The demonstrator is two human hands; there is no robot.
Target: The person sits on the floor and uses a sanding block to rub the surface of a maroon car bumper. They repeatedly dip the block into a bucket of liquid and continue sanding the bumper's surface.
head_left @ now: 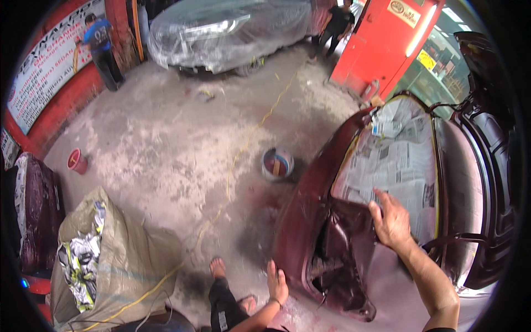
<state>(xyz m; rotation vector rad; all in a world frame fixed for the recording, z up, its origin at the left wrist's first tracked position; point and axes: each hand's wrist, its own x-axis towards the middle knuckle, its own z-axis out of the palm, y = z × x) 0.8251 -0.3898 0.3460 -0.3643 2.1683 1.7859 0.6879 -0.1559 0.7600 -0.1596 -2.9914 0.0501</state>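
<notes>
A maroon car body (296, 221) fills the right side, with a large panel of newspaper (395, 166) masking its opening behind a yellowish edge. My right hand (391, 221) rests at the newspaper's near corner, where it meets the maroon panel. Its fingers are stretched out and nothing is in them. Lower down, my left hand (277, 284) is beside the lower edge of the body, fingers extended and holding nothing; whether it touches the panel I cannot tell. Between the hands is a dark hollow (321, 254) in the bodywork, like an empty lamp recess.
A raised dark maroon panel (487, 144) stands at the right. On the floor are a bucket (286, 159), a red pail (81, 165) and a yellow cord (228, 182). A bulky sack (133, 249) stands at left. Farther off are a plastic-covered car (227, 33) and two people.
</notes>
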